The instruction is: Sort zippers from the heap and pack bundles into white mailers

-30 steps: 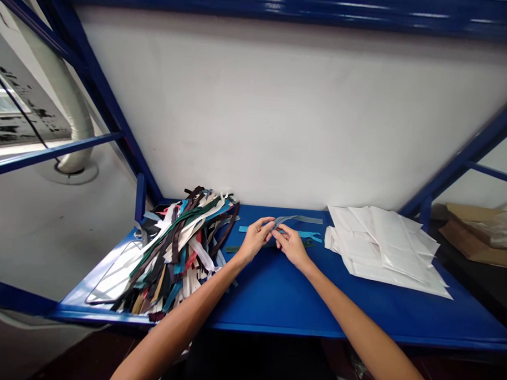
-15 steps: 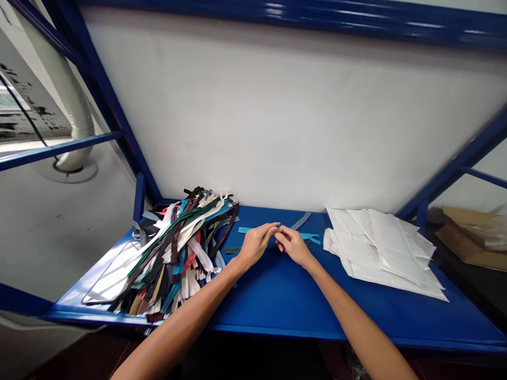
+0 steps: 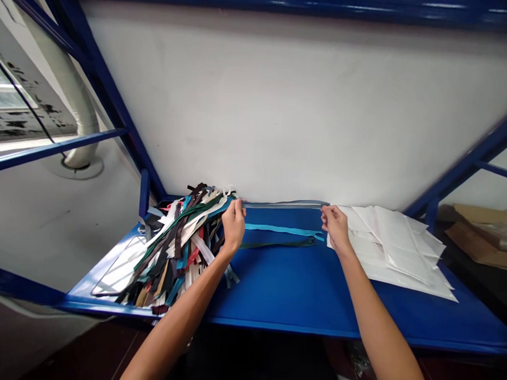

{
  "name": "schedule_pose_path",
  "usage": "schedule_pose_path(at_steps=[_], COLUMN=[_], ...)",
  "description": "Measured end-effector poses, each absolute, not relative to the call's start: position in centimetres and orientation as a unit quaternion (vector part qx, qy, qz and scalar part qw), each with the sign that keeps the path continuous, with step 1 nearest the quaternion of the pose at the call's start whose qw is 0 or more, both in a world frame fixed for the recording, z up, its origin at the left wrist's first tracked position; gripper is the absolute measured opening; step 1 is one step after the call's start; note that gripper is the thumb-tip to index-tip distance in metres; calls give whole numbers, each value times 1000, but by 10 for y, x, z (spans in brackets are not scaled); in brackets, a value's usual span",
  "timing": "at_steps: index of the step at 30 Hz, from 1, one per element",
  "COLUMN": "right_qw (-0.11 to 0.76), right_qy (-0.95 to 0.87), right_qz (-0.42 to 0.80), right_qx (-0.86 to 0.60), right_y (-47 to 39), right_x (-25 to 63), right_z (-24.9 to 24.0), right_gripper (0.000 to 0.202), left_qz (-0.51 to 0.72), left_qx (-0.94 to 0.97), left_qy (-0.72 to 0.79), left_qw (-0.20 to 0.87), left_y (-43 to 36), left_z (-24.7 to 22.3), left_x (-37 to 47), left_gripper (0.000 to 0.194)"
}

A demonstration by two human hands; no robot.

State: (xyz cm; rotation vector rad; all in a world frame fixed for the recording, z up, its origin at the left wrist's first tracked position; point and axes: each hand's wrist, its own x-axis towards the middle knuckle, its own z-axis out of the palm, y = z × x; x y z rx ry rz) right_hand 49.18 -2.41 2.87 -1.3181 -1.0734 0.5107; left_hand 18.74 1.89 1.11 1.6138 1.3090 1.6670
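A thin grey zipper point(image 3: 294, 202) runs nearly straight across the back of the blue table, between my two hands. My left hand point(image 3: 234, 222), beside the zipper pile, has its fingers closed at the grey zipper's left end. At the other end, my right hand point(image 3: 334, 223) pinches it near the white sheets. Below it, a bright blue zipper point(image 3: 281, 230) lies on the table with its split end to the right. A dark green zipper point(image 3: 282, 244) lies nearer to me, roughly parallel.
A heap of mixed-colour zippers point(image 3: 180, 243) covers the left side, partly over a shiny flat panel point(image 3: 120, 271). White sheets or bags point(image 3: 393, 247) are stacked at right. Blue frame posts point(image 3: 115, 102) and a white wall point(image 3: 273, 113) enclose the table point(image 3: 291, 296). Cardboard point(image 3: 472, 242) sits far right.
My hands have moved from close together at the middle to wide apart. The grey zipper, which lay slanted behind them, is now stretched between them. The blue and green zippers are more exposed.
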Motion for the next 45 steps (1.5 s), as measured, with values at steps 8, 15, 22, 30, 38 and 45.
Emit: schedule_pose_path(at_steps=[8,15,22,30,38,45], right_qw=[644,464,455,207,138,263], right_qy=[-483,-702,-639,-589,-638,-688], right_qz=[372,252,84,63,36,46], right_qx=[-463,-478,-615,-779,-756,-675], right_y=[-39,-50,-34,-39,-35,-40], right_x=[444,402,463,525,526,470], right_z=[30,14,29,36,16,21], right_gripper=[40,30,25,23,25,24], left_qz=[447,488,647,461,401,524], left_qx=[800,821,657,669,613,621], left_qy=[391,289,378,582,678,581], left_qw=[86,68,85,40,-63,-50], left_y=[1,-4,12,39,61,65], left_z=[-14,-4,26,13,10,21], left_x=[221,219,185,164,86,72], left_gripper=[59,35,37,32,23,36])
